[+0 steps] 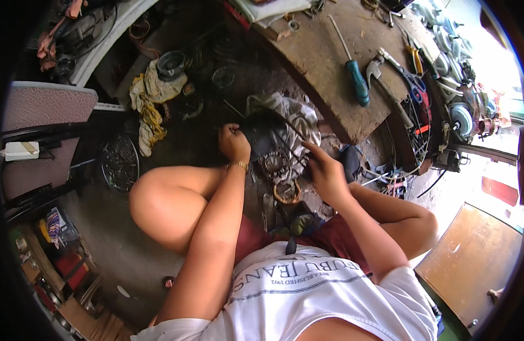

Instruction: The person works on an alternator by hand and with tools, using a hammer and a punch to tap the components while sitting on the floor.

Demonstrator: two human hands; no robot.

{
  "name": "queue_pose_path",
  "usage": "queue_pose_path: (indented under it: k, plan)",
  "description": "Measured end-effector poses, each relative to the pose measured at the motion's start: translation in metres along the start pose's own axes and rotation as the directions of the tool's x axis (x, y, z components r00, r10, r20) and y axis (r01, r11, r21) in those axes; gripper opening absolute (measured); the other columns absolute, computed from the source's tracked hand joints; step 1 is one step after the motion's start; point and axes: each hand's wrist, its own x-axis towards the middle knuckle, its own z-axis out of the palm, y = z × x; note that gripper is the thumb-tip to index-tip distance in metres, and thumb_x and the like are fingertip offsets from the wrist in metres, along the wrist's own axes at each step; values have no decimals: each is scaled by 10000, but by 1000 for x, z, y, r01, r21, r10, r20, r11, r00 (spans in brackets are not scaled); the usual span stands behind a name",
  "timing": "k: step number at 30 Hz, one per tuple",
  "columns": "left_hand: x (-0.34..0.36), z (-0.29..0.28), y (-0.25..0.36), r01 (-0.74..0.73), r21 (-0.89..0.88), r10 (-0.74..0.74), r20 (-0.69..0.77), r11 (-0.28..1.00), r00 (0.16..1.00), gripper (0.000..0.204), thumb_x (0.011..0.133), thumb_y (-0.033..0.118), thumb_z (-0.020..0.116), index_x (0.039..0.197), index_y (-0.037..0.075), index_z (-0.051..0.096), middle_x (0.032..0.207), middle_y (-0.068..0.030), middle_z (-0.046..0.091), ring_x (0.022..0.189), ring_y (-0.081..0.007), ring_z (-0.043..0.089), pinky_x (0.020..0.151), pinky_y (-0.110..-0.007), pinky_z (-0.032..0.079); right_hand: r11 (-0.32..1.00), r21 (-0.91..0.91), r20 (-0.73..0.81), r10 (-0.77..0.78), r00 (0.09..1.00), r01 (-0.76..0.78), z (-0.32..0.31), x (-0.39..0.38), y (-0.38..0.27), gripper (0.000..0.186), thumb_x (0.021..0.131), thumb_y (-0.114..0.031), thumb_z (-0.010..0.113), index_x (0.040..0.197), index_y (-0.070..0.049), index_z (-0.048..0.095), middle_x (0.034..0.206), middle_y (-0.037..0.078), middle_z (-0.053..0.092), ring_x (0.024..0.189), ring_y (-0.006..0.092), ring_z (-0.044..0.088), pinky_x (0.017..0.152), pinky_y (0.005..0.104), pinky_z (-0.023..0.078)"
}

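Between my knees, low over the floor, is a rounded black part [263, 132], its kind unclear. My left hand [234, 143] is closed in a fist at its left side; a thin rod shows just beyond the fist, but what the fingers hold is hidden. On the other side my right hand [328, 173] is closed on a thin dark rod [291, 128] that slants over the black part, the index finger stretched along it. Just below the black part lies a round metal piece [273, 163] with a ring of slots. A whitish rag [301, 116] is bunched behind.
A wooden bench [313, 57] at the far right carries a teal-handled screwdriver [357, 82], a hammer [374, 69] and scissors [414, 81]. Left of me stand a basin of small dark bits [120, 165] and a yellow-stained cloth [151, 94]. A brownish ring [287, 196] lies near my lap.
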Motion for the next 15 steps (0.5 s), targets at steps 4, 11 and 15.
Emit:
queue_pose_path:
  k: [4, 11, 15]
  plan:
    - [0, -5, 11, -63, 5, 62, 30, 998, 998, 148, 745, 29, 526, 836, 80, 629, 912, -148, 615, 898, -353, 598, 777, -458, 477, 956, 167, 27, 242, 970, -243, -7, -6, 5, 441, 902, 72, 430, 1302, -82, 532, 1064, 152, 661, 978, 214, 622, 870, 308, 464]
    - [-17, -1, 25, -46, 75, 39, 92, 996, 995, 150, 757, 54, 530, 858, 94, 633, 930, -152, 615, 919, -353, 595, 794, -452, 476, 973, 86, -270, -185, 945, 215, 61, 77, 62, 378, 912, -54, 510, 1278, -139, 545, 1067, 251, 630, 1018, 394, 612, 852, 396, 484]
    - [-4, -9, 12, 11, 38, -13, 52, 999, 999, 151, 757, 54, 532, 862, 103, 628, 936, -134, 615, 915, -345, 596, 788, -456, 478, 976, 140, 114, 151, 982, -166, -4, -8, 3, 427, 890, 103, 435, 1302, 8, 499, 1237, 182, 588, 1221, 216, 515, 1016, 293, 362]
